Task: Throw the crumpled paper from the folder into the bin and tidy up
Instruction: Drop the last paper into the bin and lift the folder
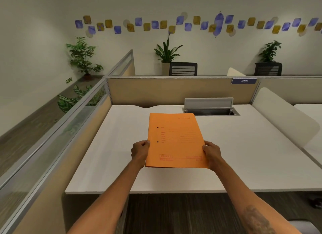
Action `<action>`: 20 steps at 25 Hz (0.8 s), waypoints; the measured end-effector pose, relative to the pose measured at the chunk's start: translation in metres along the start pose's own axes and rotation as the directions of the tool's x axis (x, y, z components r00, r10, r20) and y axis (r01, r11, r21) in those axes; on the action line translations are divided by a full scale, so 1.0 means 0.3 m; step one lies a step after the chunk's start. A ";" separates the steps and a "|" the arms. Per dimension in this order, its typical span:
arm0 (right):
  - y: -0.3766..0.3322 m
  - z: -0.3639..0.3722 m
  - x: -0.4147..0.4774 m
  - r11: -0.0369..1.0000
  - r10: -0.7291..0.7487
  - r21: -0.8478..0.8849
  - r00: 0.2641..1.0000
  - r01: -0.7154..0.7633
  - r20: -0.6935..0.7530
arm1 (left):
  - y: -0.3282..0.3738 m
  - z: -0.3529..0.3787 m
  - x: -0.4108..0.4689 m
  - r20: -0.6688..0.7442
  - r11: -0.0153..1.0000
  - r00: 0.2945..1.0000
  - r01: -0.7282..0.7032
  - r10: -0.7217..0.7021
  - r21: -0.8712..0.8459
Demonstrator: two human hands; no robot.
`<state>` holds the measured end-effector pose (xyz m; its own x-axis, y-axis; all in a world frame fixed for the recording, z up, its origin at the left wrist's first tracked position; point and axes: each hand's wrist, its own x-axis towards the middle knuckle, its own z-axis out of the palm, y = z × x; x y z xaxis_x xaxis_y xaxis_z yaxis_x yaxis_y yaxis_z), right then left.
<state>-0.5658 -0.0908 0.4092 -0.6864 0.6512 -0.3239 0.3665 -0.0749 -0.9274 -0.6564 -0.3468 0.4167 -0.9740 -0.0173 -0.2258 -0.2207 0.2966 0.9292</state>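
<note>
While the closed orange folder [175, 139] hangs over the white counter [252, 155] | left hand [140, 151] clamped on its left edge, right hand [211, 154] on its right | lower it flat, then open the cover gently | count: folder 1, hands 2, crumpled paper and bin none visible

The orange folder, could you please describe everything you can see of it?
The orange card folder is closed, with red printed lines and text and two dark punch holes near its left edge. It lies roughly flat above the white desk, gripped at its near corners by the left hand and right hand.
</note>
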 end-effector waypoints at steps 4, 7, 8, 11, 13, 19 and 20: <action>-0.049 0.058 0.217 1.000 -0.002 -0.014 1.000 0.002 0.016 | 0.035 0.088 0.181 -0.035 0.999 0.999 0.037 -0.038 -0.009; -0.083 0.101 0.409 0.999 0.002 -0.053 0.999 0.000 0.034 | 0.066 0.167 0.344 -0.056 0.998 0.997 0.052 -0.051 0.023; -0.092 0.119 0.481 0.998 0.005 -0.064 0.999 -0.002 0.035 | 0.076 0.201 0.407 -0.063 0.998 0.997 0.053 -0.051 0.040; -0.098 0.178 0.666 0.997 0.013 -0.083 0.999 -0.009 0.049 | 0.089 0.287 0.571 -0.084 0.995 0.995 0.058 -0.051 0.086; -0.089 0.218 0.786 0.995 0.028 -0.095 0.998 -0.023 0.058 | 0.086 0.343 0.683 -0.102 0.992 0.993 0.072 -0.061 0.108; -0.050 0.350 1.096 0.991 0.085 -0.106 0.994 -0.077 0.075 | 0.051 0.476 0.981 -0.145 0.974 0.983 0.139 -0.114 0.178; -0.042 0.374 1.137 0.990 0.094 -0.108 0.993 -0.086 0.072 | 0.042 0.490 1.025 -0.148 0.971 0.982 0.146 -0.119 0.188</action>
<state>-0.8751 0.0477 0.2895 -0.6924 0.5849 -0.4224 0.4898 -0.0488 -0.8705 -0.9513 -0.2080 0.3160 -0.9375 -0.1937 -0.2889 -0.3471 0.4650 0.8145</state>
